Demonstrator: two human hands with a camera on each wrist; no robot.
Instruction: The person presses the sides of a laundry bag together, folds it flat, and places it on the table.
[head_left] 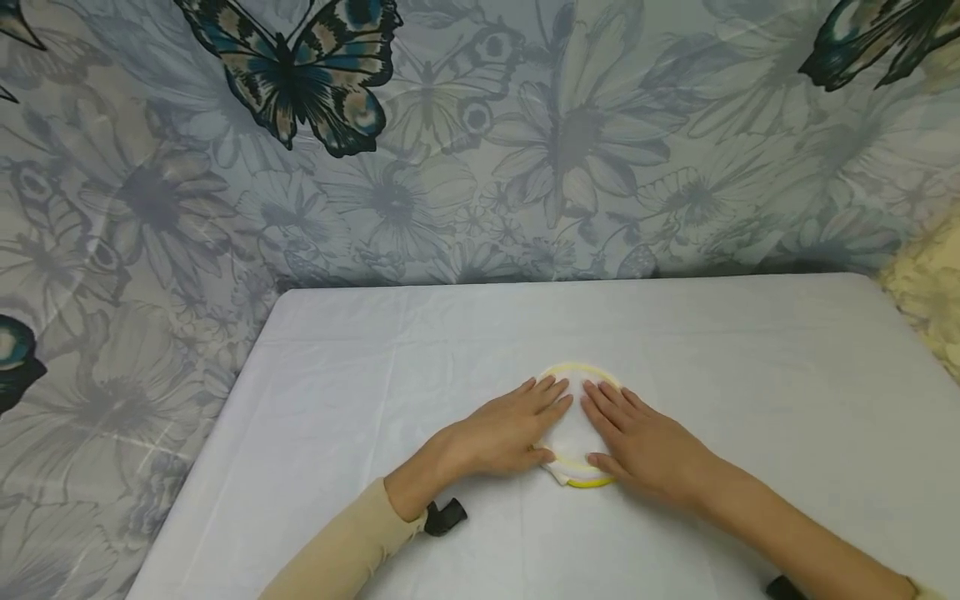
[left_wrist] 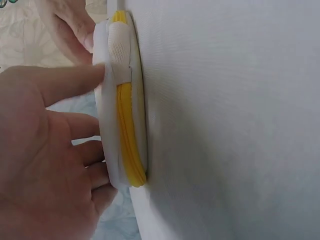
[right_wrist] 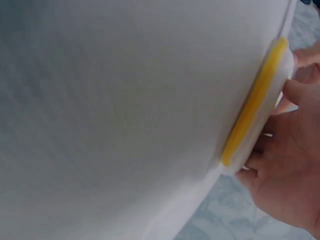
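A round, flat white fabric pouch (head_left: 572, 433) with a yellow rim lies on the white-covered table. In the left wrist view, its side shows a yellow zipper-like band (left_wrist: 129, 135) and a pale fabric tab (left_wrist: 120, 55). My left hand (head_left: 510, 429) rests on the pouch's left part, fingers extended, with the thumb at the near edge. From the other side my right hand (head_left: 652, 446) lies on the right part, its fingers straight too. Both hands touch the top face, and the fingertips of the two hands are slightly apart. The pouch's underside is hidden.
The table (head_left: 360, 375) has a white cloth over it. Behind and to the left hangs a grey floral curtain (head_left: 450, 208) with butterfly prints. Yellowish ruffled fabric (head_left: 933, 292) stands at the right edge. A black wrist mount (head_left: 446, 517) sits by the left sleeve.
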